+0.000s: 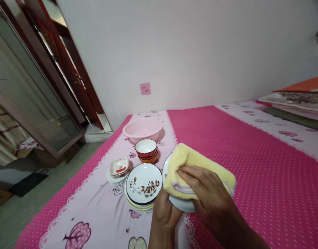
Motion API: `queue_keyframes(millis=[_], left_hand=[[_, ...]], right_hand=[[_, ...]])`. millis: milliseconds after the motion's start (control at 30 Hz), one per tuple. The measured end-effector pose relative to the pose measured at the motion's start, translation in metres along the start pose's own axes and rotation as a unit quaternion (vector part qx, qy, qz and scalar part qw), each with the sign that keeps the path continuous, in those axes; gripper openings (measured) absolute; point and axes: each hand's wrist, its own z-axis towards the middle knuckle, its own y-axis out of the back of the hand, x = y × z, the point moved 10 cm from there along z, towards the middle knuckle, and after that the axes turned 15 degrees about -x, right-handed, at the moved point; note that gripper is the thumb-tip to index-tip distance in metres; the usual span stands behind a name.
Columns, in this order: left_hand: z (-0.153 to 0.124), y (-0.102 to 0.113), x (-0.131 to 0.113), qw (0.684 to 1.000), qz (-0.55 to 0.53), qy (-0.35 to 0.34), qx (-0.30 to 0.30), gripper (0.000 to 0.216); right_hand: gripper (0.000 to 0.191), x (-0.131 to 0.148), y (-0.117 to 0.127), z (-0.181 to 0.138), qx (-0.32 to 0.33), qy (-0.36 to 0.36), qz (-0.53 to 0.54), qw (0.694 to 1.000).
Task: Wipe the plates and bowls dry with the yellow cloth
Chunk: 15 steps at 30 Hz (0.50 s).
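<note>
My left hand (pixel 166 209) grips the lower left edge of a white plate (pixel 183 204), which is tilted and mostly covered. Over the plate lies a yellow towel (pixel 213 169) with a pale purple trim. My right hand (pixel 208 186) presses the towel against the plate, its fingers bent into the cloth. Just left of my hands is a stack of plates (pixel 145 183), the top one white with a dark rim and brown flowers. Behind that stack stand nested bowls (pixel 146 151), red over orange. Small square dishes (pixel 119 167) rest on smaller white plates (pixel 114 180) at the left.
A pink basin (pixel 142 129) sits behind the bowls, near the wall. Everything stands on a bed with a pink patterned sheet (pixel 200 128). Folded bedding (pixel 301 100) is piled at the far right. The bed's left edge drops to a grey floor (pixel 71 169).
</note>
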Motion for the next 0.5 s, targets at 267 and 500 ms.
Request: queue_keyframes(millis=[267, 500], left_hand=[[0.000, -0.005, -0.005, 1.000, -0.012, -0.010, -0.004, 0.035], [0.007, 0.012, -0.036, 0.997, -0.025, -0.073, -0.031, 0.044]], right_hand=[[0.040, -0.044, 0.009, -0.001, 0.008, -0.008, -0.114, 0.993], [0.041, -0.030, -0.007, -0.011, 0.067, 0.003, -0.067, 0.996]])
